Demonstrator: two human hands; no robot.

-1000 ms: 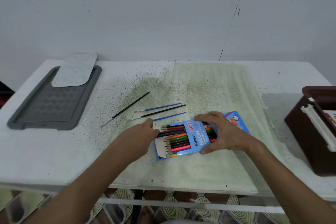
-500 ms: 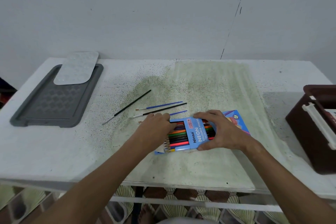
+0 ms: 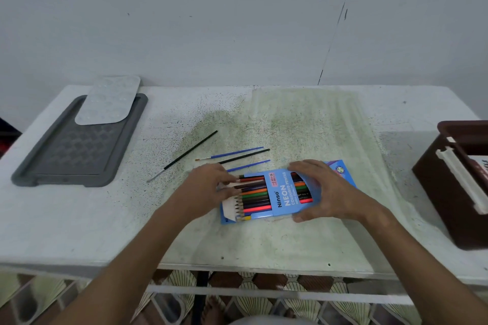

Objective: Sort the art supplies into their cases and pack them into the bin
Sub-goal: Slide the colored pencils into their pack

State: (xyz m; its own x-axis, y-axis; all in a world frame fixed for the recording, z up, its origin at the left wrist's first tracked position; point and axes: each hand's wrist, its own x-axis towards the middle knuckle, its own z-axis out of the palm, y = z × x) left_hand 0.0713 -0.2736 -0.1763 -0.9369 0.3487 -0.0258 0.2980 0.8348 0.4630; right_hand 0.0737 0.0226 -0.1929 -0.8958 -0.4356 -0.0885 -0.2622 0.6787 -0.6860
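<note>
The blue pencil box (image 3: 284,194) is lying flat near the middle of the bench (image 3: 264,240), a little toward the front edge, with its coloured pencils (image 3: 254,194) showing through the window and their tips sticking out at the box's left end. The right hand (image 3: 326,191) is gripping the right half of the box, fingers (image 3: 303,166) curled over its far edge and thumb at its near edge, pinning it down. The left hand (image 3: 211,188) is reaching in at the open end, its fingers blurred but seemingly pinching one of the upper pencils; how tightly I cannot tell. By my reading, the step in hand is seating the last pencils into their case. Just beyond the box, four thin paintbrushes (image 3: 239,157) are lying loose, toward the middle of the bench. A grey tray (image 3: 47,166) with a pale palette (image 3: 108,100) resting on its far end is sitting at the back left corner, and the brown bin (image 3: 435,187) is standing at the right edge. The next move probably calls for sliding the pencil fully in while the right hand is keeping the box from skidding, then closing the flap.
</note>
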